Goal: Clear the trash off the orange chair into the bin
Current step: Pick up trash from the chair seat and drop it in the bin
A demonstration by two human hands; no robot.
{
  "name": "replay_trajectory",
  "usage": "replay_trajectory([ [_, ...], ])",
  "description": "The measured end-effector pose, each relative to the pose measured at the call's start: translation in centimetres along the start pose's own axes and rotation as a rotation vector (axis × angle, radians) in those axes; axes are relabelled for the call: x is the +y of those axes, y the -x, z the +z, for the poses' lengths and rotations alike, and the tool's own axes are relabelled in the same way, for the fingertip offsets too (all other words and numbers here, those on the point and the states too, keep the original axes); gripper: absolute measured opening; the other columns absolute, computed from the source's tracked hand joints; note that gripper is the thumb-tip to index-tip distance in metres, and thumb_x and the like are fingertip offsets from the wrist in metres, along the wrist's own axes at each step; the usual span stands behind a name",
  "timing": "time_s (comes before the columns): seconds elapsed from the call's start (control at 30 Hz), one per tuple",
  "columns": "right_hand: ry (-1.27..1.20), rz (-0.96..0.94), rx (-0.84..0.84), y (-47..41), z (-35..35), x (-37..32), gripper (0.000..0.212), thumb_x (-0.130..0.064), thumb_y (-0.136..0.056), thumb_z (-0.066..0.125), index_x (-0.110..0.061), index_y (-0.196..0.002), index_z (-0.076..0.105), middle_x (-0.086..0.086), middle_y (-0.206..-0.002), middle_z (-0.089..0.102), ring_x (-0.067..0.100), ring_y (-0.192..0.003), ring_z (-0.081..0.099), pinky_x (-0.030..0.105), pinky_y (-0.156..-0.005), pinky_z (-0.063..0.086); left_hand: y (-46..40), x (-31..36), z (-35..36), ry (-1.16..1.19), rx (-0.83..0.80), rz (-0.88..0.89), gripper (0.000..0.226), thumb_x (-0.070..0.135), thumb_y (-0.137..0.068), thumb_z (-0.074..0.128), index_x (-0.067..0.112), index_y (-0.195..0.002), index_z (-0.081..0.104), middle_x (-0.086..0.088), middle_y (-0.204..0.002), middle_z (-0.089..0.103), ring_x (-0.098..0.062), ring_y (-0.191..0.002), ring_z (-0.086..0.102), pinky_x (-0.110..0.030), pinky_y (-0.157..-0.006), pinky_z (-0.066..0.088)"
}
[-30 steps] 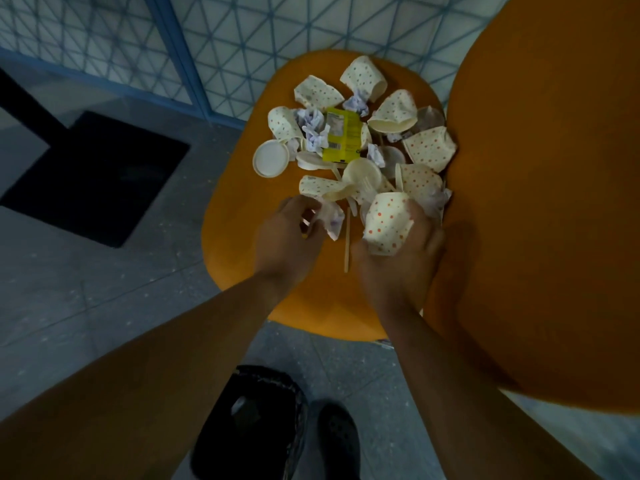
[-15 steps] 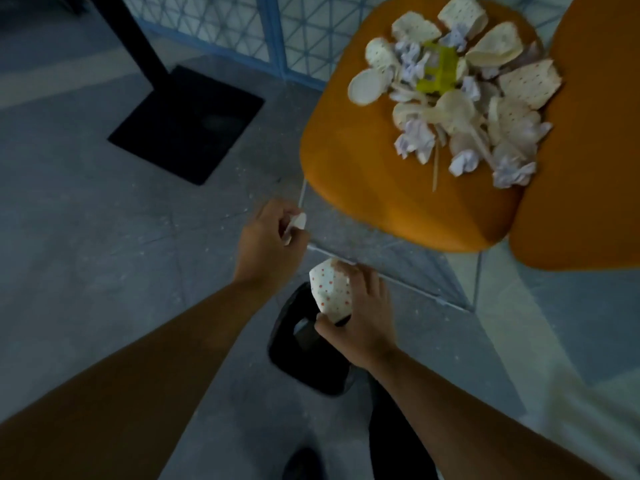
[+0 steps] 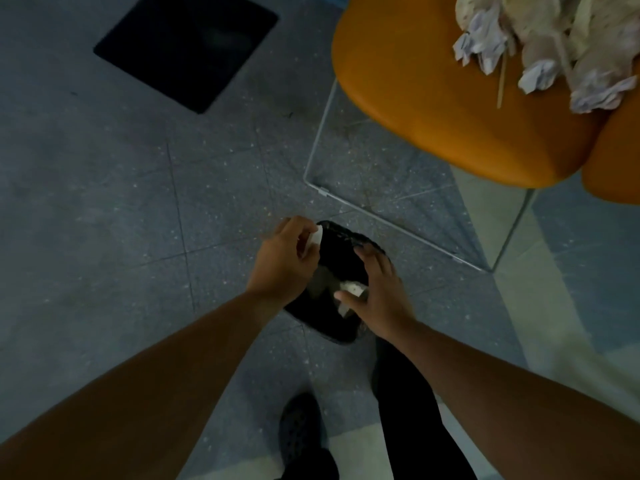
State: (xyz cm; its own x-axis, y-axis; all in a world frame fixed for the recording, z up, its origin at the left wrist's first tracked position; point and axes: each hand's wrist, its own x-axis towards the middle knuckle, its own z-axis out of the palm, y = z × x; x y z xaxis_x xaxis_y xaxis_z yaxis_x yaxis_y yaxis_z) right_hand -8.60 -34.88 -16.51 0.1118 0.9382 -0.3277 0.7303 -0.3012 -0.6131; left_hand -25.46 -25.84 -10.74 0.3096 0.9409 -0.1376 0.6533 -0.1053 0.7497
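A black bin stands on the grey floor between my hands. My left hand hovers over the bin's left rim and pinches a small white scrap. Spread flat with straight fingers, my right hand hangs over the bin's right side. A dotted paper cup lies inside the bin just under its thumb. The orange chair is at the upper right, with a pile of crumpled paper and cups on its seat.
The chair's thin metal frame runs across the floor beyond the bin. A black square base lies at the upper left. My dark shoe and trouser leg are just below the bin. A second orange seat abuts the chair.
Both hands travelled from the chair down to the bin. My right hand has let go of the dotted cup, which now lies in the bin. The left still pinches its scrap.
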Motion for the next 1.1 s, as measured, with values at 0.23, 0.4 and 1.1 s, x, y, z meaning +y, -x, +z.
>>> replay_trajectory([
  [0.23,-0.027,-0.100,0.030,-1.4,-2.3,0.4,0.077,-0.046,-0.082,0.068,-0.027,-0.144,0.027,0.001,-0.152,0.026,0.024,-0.137,0.031,0.049,-0.104,0.040,-1.6,-2.3,4.2,-0.111,-0.435,-0.287,0.049,0.024,-0.093,0.061,0.016,-0.139,0.046,-0.011,-0.139,0.054,-0.029,-0.125,0.053,-0.037,-0.102,0.045],
  [0.4,-0.056,-0.107,0.032,-2.3,-3.8,-0.3,0.072,-0.042,-0.085,0.066,-0.024,-0.145,0.029,0.001,-0.151,0.028,0.021,-0.138,0.029,0.048,-0.106,0.038,-3.2,-1.7,2.9,-0.173,-0.459,-0.257,0.048,0.020,-0.095,0.055,0.021,-0.142,0.044,-0.013,-0.140,0.052,-0.031,-0.125,0.053,-0.038,-0.103,0.044],
  [1.1,-0.072,-0.122,0.529,-9.9,-26.3,-8.3,0.048,-0.030,-0.092,0.060,-0.021,-0.136,0.041,0.004,-0.141,0.041,0.029,-0.126,0.042,0.047,-0.095,0.044,-18.1,22.4,-8.6,-0.157,-0.131,0.297,0.038,0.021,-0.095,0.057,0.018,-0.132,0.050,-0.004,-0.137,0.053,-0.020,-0.124,0.052,-0.031,-0.093,0.046],
])
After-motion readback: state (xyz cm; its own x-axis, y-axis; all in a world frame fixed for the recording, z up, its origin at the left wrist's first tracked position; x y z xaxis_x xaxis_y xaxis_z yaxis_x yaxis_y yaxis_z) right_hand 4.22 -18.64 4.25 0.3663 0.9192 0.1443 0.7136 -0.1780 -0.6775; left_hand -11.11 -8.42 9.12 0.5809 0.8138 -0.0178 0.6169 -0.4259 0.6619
